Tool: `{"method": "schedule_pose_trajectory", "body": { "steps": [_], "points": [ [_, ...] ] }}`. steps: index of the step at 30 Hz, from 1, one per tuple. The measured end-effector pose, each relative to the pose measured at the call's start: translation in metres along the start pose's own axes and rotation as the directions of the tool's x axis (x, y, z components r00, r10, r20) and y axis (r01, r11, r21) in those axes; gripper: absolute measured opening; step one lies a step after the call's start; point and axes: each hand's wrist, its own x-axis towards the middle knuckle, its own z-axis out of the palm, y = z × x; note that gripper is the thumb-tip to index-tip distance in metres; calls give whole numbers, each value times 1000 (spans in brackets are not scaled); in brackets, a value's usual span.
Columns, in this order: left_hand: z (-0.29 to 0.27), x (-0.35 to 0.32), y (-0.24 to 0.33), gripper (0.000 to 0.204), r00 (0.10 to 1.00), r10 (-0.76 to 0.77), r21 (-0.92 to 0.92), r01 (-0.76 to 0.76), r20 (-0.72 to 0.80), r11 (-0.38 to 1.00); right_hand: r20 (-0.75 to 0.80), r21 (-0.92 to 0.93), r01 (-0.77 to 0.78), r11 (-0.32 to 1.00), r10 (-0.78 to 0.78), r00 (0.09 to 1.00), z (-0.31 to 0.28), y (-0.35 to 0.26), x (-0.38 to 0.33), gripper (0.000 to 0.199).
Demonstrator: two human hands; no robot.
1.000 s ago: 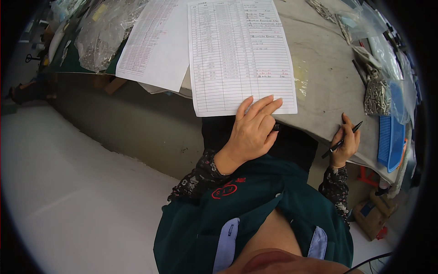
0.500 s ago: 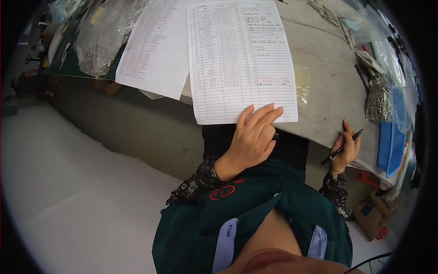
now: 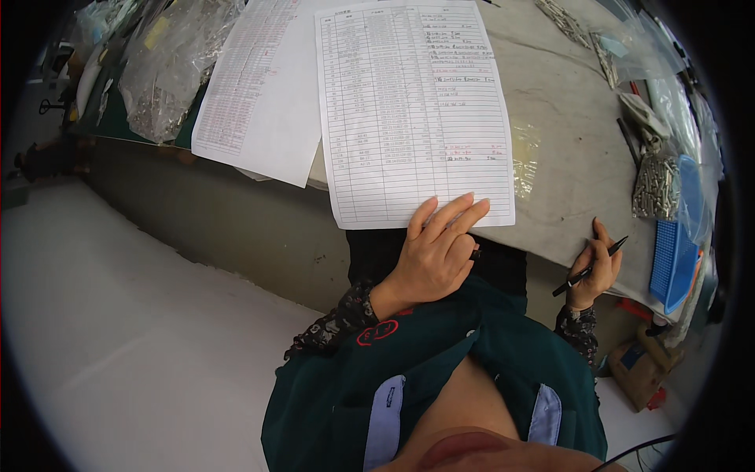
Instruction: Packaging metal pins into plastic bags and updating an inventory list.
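Note:
My left hand (image 3: 436, 256) rests three fingertips on the lower edge of a printed form (image 3: 417, 181), a ruled sheet with handwritten entries in black and red. A small black piece, apparently a pen cap (image 3: 475, 254), is tucked between its curled index finger and thumb. At the table's front edge, my right hand (image 3: 595, 275) is closed around a black pen (image 3: 580, 278), its tip angled up to the right and away from the form. Just left of the form, and partly under it, lies a second printed sheet (image 3: 275, 118).
Clear plastic bags (image 3: 169, 71) fill the back left. On the right are a bag of small metal parts (image 3: 656, 185), a blue plastic basket (image 3: 671, 263) and loose metal pieces (image 3: 562, 20). A small clear bag (image 3: 525, 157) lies on the grey tabletop (image 3: 566, 181) beside the form.
The papers, table and hands all sit slightly lower in the picture, as the view has shifted. Both hands keep their grip and their places on the table.

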Motion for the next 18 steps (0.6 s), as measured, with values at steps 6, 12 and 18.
{"method": "schedule_pose_trajectory", "body": {
  "steps": [6, 12, 18],
  "points": [
    [3, -1, 0, 25, 1000, 23, 34, -23, -15, 999, 5, -5, 1, 1000, -1, 1000, 0, 1, 0, 8],
    [6, -2, -2, 25, 999, 36, 60, -34, -23, 998, 10, -2, -6, 1000, 6, 1000, 1, 0, 0, 10],
    [9, -3, -4, 23, 997, 61, 95, -57, -45, 994, 27, -10, -16, 1000, 16, 1000, 0, 0, -1, 10]
  ]
}}
